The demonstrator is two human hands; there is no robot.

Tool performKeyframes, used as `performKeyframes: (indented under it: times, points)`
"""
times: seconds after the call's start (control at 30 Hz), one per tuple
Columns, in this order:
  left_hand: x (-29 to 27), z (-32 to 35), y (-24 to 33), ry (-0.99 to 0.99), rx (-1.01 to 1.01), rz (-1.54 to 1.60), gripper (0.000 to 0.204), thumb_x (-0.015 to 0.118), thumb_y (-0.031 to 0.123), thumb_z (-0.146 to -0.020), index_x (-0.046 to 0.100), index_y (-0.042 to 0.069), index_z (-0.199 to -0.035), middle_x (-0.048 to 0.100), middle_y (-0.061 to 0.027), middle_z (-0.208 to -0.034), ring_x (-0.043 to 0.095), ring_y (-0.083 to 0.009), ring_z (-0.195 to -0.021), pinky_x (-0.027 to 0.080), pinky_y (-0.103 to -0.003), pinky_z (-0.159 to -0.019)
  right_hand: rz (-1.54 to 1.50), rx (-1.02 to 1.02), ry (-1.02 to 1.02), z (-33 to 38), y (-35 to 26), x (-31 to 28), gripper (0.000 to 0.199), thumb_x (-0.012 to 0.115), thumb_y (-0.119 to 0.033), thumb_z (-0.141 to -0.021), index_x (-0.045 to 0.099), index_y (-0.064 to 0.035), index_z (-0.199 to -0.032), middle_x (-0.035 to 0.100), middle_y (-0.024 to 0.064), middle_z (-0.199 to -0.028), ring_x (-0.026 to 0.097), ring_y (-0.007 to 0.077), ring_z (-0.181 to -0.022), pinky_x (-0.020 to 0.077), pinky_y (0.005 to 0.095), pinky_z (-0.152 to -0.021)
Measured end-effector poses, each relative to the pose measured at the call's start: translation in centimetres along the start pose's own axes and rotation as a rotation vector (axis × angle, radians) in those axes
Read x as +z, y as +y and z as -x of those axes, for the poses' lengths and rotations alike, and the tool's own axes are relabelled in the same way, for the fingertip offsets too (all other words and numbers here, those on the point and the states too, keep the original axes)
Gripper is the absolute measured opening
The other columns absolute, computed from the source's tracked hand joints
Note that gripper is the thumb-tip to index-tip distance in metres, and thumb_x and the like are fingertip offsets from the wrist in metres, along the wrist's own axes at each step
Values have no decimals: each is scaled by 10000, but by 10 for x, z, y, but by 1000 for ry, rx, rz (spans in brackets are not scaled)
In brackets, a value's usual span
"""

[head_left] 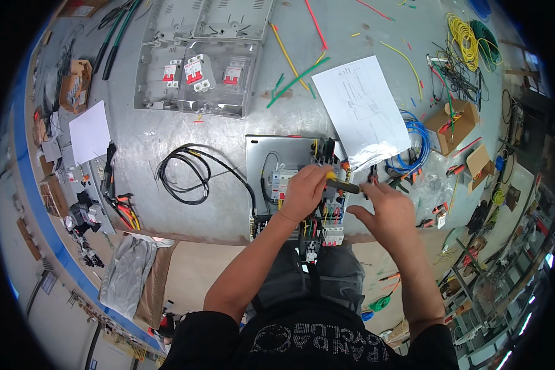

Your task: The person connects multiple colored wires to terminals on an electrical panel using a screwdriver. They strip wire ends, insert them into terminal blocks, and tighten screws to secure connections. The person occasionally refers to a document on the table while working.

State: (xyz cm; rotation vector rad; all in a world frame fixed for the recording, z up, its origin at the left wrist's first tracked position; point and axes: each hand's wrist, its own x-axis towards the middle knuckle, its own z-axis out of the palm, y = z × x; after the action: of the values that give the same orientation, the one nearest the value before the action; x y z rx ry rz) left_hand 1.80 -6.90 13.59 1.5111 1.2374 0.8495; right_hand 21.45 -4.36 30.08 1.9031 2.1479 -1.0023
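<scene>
A grey metal mounting plate (262,154) lies at the near edge of the bench, carrying white breakers and coloured wiring (327,216). My left hand (303,192) rests over the breakers and grips a screwdriver with a yellow and black handle (342,184), its shaft lying across the plate toward the right. My right hand (385,209) hovers just right of the plate with its fingers spread, close to the screwdriver's end, holding nothing. A black cable (185,172) loops left of the plate and runs into it.
A paper sheet with a diagram (361,108) lies behind the plate. Clear plastic enclosure with red-and-white breakers (194,74) sits at the back left. Pliers and cutters (123,206) lie left; blue wire coil (416,139), cardboard boxes (453,123), yellow and green wire coils (468,40) are right.
</scene>
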Motion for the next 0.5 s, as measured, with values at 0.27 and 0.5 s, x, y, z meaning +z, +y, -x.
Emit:
performKeyframes:
  times: [0.27, 0.5]
  points:
    - [4, -2, -13, -35, -5, -40, 252, 648, 1, -967, 722, 82, -1194, 684, -134, -974, 679, -352, -847, 563, -429, -760, -199, -91, -301, 11, -57, 50, 451, 775, -142, -859, 698, -128, -1304, 679, 142, -830, 713, 345, -755, 556, 483, -639]
    - [-6, -1, -8, -67, -39, -28, 212, 658, 74, -985, 723, 88, -1186, 699, -135, -1009, 682, -372, -936, 566, -434, -809, 146, -297, -6, -29, -34, -22, 517, 802, -162, -812, 685, -131, -1314, 674, 102, -882, 691, 311, -771, 558, 453, -660]
